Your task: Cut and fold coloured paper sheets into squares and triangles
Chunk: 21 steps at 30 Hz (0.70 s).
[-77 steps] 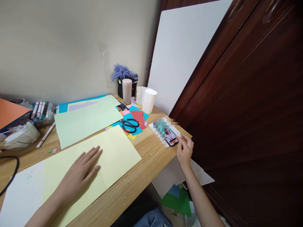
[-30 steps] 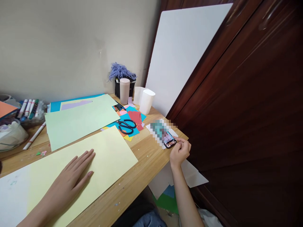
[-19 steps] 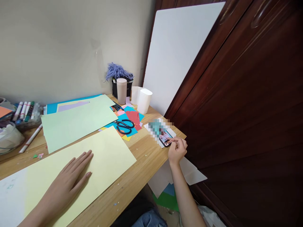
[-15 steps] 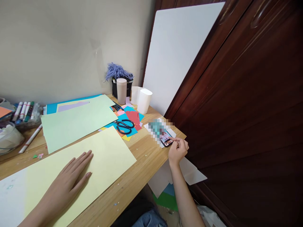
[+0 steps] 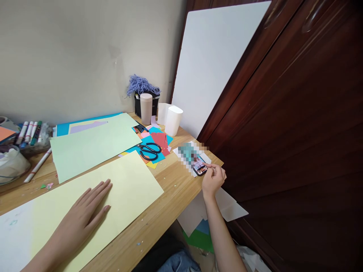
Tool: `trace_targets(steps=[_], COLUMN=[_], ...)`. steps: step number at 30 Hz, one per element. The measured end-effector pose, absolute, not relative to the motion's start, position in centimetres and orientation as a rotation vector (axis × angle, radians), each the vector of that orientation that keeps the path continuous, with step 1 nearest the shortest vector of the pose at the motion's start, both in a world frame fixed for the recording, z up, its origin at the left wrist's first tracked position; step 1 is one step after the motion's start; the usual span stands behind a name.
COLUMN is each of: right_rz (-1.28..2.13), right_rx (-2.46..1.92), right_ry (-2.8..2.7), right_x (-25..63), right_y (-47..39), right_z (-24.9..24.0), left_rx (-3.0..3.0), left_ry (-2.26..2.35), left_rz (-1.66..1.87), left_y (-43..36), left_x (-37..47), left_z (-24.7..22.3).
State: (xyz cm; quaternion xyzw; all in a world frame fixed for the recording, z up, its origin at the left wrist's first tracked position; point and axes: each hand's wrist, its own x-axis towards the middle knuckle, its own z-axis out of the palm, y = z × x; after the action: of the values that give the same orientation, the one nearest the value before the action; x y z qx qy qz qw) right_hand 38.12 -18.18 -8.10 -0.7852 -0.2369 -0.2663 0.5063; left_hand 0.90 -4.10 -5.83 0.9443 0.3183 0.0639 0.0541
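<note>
Pale yellow paper, a big sheet, lies flat along the near side of the wooden desk, its L part over or beside a white area w/ faint green marks (can't tell if that's a separate sheet). L hand rests palm down on the yellow, fingers out straight & released, thumb apart, gripping nothing. R hand is at the desk's R corner by the phone, index finger reaching to the screen edge; whether it's touching, can't tell. Other R fingers are curled in; can't tell if they grasp anything. Phone lies screen up on white paper, far end pixelated, so details there are lost. Just beyond the yellow sheet: pale green sheet, w/ blue paper sticking out behind. Btwn sheets & phone: black-handled scissors on a pile of coloured scraps, red, blue, orange, yellow. Behind those, a white container & a beige canister, both upright, then a black box topped w/ purple-blue yarn. Far L: bunch of markers, a clear tub, 1 loose marker lying nearby. R side: white board leaning against dark wood doors; below desk lvl, green paper on the floor.
</note>
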Motion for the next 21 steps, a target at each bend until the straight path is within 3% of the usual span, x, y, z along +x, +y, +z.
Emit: trace_targets(steps=[15,21], right_rz=[-0.608,-0.236], right_rx=[-1.905,-1.769], right_ry=[-0.603,-0.844], right_x=[37.4,36.3], right_y=[-18.3,-16.8], right_z=[-7.4,-5.0], left_rx=[2.890,2.877], left_ry=[0.976,1.079], left_rz=[0.169,0.247], left_y=[-4.1,-4.1], left_x=[1.0,0.8], left_z=[-5.8,-6.2])
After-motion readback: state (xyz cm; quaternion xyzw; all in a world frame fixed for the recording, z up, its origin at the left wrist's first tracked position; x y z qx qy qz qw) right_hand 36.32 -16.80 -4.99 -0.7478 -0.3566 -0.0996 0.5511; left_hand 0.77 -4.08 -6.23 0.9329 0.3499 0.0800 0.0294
